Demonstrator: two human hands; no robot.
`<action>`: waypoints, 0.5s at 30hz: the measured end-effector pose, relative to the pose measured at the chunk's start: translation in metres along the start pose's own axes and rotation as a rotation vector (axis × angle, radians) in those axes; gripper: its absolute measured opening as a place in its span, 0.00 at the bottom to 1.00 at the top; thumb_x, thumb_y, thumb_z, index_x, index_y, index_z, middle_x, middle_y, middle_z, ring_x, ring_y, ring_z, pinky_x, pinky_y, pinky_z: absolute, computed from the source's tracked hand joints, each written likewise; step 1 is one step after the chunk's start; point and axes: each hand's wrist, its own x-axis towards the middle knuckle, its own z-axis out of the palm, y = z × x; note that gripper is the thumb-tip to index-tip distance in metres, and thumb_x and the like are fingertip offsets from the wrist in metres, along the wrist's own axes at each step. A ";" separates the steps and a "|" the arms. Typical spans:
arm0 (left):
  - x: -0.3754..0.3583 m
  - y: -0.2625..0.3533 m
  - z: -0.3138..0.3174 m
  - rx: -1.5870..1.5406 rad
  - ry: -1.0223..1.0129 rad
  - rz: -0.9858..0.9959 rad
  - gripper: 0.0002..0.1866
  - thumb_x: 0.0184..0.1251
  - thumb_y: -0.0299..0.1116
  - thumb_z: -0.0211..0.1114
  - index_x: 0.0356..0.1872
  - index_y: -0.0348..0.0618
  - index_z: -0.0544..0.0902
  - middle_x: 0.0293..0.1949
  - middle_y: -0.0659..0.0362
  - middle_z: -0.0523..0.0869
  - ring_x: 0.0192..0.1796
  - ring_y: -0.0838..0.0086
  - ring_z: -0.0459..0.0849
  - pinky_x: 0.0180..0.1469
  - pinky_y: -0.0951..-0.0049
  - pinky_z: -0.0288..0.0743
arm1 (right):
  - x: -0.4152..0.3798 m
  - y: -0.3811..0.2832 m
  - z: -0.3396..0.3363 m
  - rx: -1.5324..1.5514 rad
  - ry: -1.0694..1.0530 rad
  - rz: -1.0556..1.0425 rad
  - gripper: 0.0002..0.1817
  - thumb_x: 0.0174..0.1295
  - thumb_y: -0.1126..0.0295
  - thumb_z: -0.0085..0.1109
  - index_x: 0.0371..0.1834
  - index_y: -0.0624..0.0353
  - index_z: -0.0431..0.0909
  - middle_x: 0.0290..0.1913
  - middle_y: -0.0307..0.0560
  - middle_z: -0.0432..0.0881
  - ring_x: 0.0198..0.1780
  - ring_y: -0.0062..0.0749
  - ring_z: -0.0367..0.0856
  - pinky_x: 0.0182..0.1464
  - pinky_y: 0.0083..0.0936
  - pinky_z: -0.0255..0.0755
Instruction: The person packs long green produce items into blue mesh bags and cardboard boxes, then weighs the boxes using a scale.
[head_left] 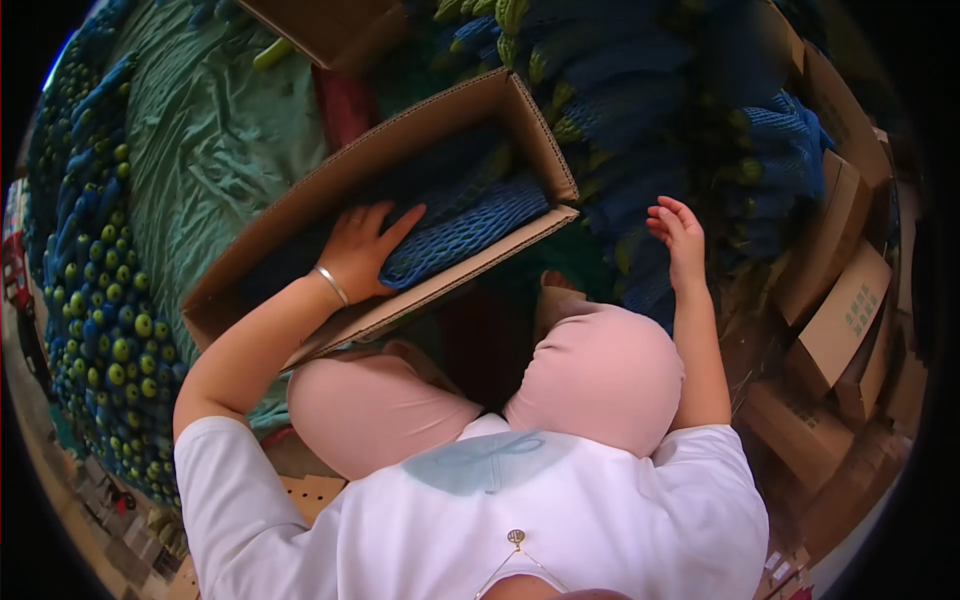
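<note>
An open cardboard box [470,262] lies slantwise across my lap and knees. Along its near side sits a long item in blue mesh netting [490,222]; the deeper inside is dark. My left hand [362,242], with a bracelet at the wrist, reaches into the box and lies over the netted item, fingers spread. My right hand [682,232] is raised to the right of the box, fingers loosely bent and partly apart, holding nothing. Beyond it is a dark blue heap of netted produce [640,130] with green ends showing.
Blue-netted green produce [115,345] is stacked at the left, beside a green cloth sheet [225,130]. Another cardboard box [335,25] stands at the top. Several cardboard boxes [845,315] are piled at the right.
</note>
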 end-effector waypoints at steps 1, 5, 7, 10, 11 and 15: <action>-0.002 0.001 0.000 0.059 0.031 -0.004 0.59 0.29 0.35 0.78 0.72 0.58 0.56 0.62 0.46 0.64 0.62 0.49 0.65 0.62 0.53 0.61 | 0.009 0.007 0.007 -0.051 0.047 0.028 0.19 0.63 0.67 0.57 0.54 0.65 0.73 0.42 0.44 0.82 0.40 0.23 0.79 0.46 0.20 0.73; -0.004 0.003 0.005 0.179 0.059 -0.024 0.59 0.32 0.36 0.78 0.72 0.56 0.54 0.66 0.46 0.60 0.64 0.49 0.63 0.65 0.52 0.58 | 0.073 0.020 0.049 -0.200 0.074 -0.002 0.48 0.50 0.56 0.71 0.69 0.68 0.55 0.63 0.61 0.68 0.61 0.41 0.70 0.58 0.31 0.68; -0.003 0.005 -0.004 0.147 -0.010 0.029 0.59 0.31 0.35 0.77 0.72 0.51 0.52 0.67 0.45 0.59 0.65 0.48 0.62 0.67 0.52 0.55 | 0.114 0.019 0.080 -0.309 0.144 0.049 0.61 0.43 0.51 0.74 0.72 0.68 0.42 0.71 0.65 0.53 0.71 0.48 0.56 0.67 0.37 0.59; 0.003 0.000 -0.022 0.036 -0.180 0.069 0.60 0.33 0.35 0.75 0.73 0.45 0.49 0.69 0.43 0.56 0.67 0.47 0.59 0.71 0.52 0.49 | 0.129 -0.024 0.119 -0.312 0.208 0.183 0.72 0.37 0.48 0.77 0.73 0.67 0.28 0.72 0.64 0.50 0.73 0.51 0.53 0.70 0.40 0.53; 0.004 -0.007 -0.020 -0.169 -0.131 0.052 0.59 0.34 0.37 0.75 0.73 0.45 0.49 0.69 0.43 0.56 0.68 0.48 0.59 0.70 0.52 0.50 | 0.138 -0.023 0.125 -0.253 0.240 0.257 0.73 0.36 0.47 0.77 0.73 0.66 0.28 0.72 0.65 0.49 0.72 0.51 0.53 0.70 0.40 0.52; 0.011 -0.005 -0.002 -0.075 -0.036 0.008 0.58 0.34 0.39 0.76 0.72 0.46 0.53 0.66 0.46 0.61 0.66 0.52 0.62 0.67 0.52 0.54 | 0.149 -0.028 0.143 -0.329 0.383 0.413 0.72 0.35 0.52 0.78 0.73 0.64 0.29 0.72 0.65 0.50 0.71 0.55 0.54 0.69 0.42 0.55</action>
